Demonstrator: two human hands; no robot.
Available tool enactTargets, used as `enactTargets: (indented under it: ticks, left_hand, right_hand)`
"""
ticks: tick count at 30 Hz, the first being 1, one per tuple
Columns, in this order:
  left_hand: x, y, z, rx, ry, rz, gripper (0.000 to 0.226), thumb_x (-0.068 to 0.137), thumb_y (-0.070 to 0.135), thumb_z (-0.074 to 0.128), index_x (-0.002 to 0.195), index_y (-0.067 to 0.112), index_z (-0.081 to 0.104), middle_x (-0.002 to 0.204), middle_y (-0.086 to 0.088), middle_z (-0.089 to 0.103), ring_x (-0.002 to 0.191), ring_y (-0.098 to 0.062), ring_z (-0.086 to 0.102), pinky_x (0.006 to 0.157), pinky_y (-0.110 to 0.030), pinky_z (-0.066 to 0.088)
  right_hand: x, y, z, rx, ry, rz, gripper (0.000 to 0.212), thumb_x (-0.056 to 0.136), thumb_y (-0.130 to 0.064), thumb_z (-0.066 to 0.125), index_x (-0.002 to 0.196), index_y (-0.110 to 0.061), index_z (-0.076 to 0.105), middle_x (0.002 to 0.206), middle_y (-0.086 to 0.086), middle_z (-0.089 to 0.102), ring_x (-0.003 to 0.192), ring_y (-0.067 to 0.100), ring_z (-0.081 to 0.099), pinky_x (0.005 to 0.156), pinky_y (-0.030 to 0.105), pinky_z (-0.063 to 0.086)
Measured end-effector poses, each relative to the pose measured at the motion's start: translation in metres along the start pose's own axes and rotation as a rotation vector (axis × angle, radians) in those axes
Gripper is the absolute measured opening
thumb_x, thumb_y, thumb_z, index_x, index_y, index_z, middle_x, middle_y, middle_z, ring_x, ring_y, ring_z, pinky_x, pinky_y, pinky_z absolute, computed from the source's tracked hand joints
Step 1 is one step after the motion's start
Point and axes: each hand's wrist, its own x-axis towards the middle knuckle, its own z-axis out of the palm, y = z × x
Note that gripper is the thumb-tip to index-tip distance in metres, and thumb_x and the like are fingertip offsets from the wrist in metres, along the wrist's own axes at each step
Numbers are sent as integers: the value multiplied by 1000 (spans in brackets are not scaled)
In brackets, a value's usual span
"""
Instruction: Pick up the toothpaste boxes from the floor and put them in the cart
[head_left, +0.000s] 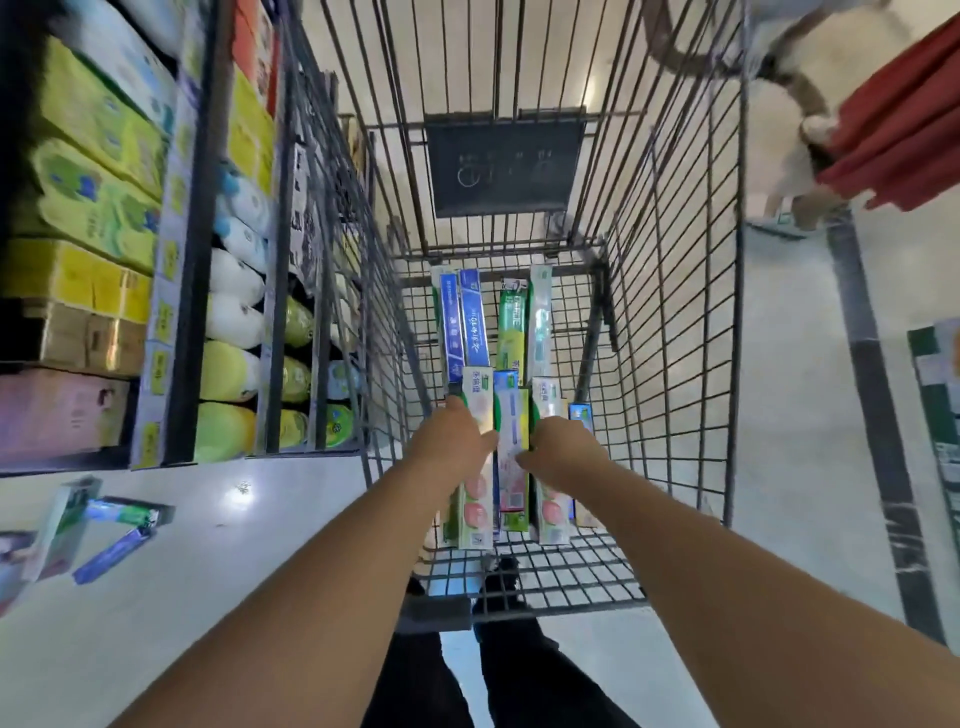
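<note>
Both my arms reach down into a grey wire shopping cart (670, 332). Several toothpaste boxes lie lengthwise on its floor, blue and green ones (475, 325) at the far end. My left hand (454, 436) rests on a white and green box with pink circles (475, 499). My right hand (563, 449) lies over a matching box (551, 512). Between the hands sits a white and blue box (511, 436), touched by fingertips from both sides. Whether either hand grips a box is unclear. Several more toothpaste boxes (117, 535) lie on the floor at the left.
A store shelf (192, 249) with yellow-green packs and bottles stands close along the cart's left side. Another person in a red garment (898, 130) stands at the top right. A dark floor stripe (878, 415) runs down the right. My dark trouser legs (467, 675) are behind the cart.
</note>
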Motion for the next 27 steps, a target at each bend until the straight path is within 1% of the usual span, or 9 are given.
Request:
enactTargets:
  ticks: [4,8,12,14,16,19,21,23,27]
  left_hand:
    - [-49,-1,-60,35,-24,71,72,97,52,48,146,2,33,146,-18,42,128,-31,47,99,-37,42]
    - [-108,-17,-117,-38,82,107,60,96,52,50,129,2,50,117,-15,58,110,-32,59,81,-32,45]
    - [-173,-41,-155,-60,167,128,54,98,49,48,129,6,49,124,-17,58,103,-28,59,77,-33,45]
    - [-200,-56,-164,-24,147,113,50,100,46,45,122,1,53,115,-27,57,96,-34,60,77,-38,45]
    - [-222,-74,-167,-41,117,87,50,99,49,45,97,1,58,89,-27,53,79,-35,56,69,-38,42]
    - [-251,-109,-163,-42,80,100,65,99,53,43,123,-7,53,118,-32,55,107,-41,56,86,-42,44]
    - [-269,-138,-154,-17,114,117,53,96,60,43,98,9,58,99,-17,55,91,-30,58,73,-37,41]
    - [-289,-175,-144,-15,171,105,47,95,58,47,80,14,49,87,-7,52,77,-24,52,67,-34,36]
    - [-342,-267,-123,-107,270,-30,48,94,56,48,94,8,53,96,-14,59,78,-25,52,66,-34,36]
  right_hand:
    - [-34,-21,-47,-69,63,-92,31,91,-32,62,104,-4,63,94,9,59,88,24,60,67,27,44]
    - [-77,-68,-90,-193,140,-231,31,93,-31,56,108,-6,62,103,12,63,91,26,61,70,28,46]
    - [-124,-116,-111,-264,220,-355,29,94,-26,55,106,-1,64,107,15,64,99,30,62,74,30,47]
    - [-146,-133,-113,-307,253,-387,32,94,-29,55,111,-2,64,111,15,64,105,31,61,79,31,48]
    - [-165,-144,-110,-348,265,-404,33,94,-31,56,112,-4,64,111,14,65,102,31,62,82,33,50]
    - [-192,-158,-95,-443,266,-437,33,94,-33,55,104,-4,65,105,14,65,95,30,61,74,29,45]
    - [-210,-170,-77,-478,243,-442,33,94,-34,54,95,-2,65,97,16,64,87,30,60,71,30,46]
    - [-227,-189,-52,-517,217,-470,34,95,-32,53,86,-2,63,92,17,64,86,31,62,69,33,48]
    - [-272,-242,18,-623,168,-595,34,97,-31,52,110,-1,63,109,17,66,102,33,63,85,37,54]
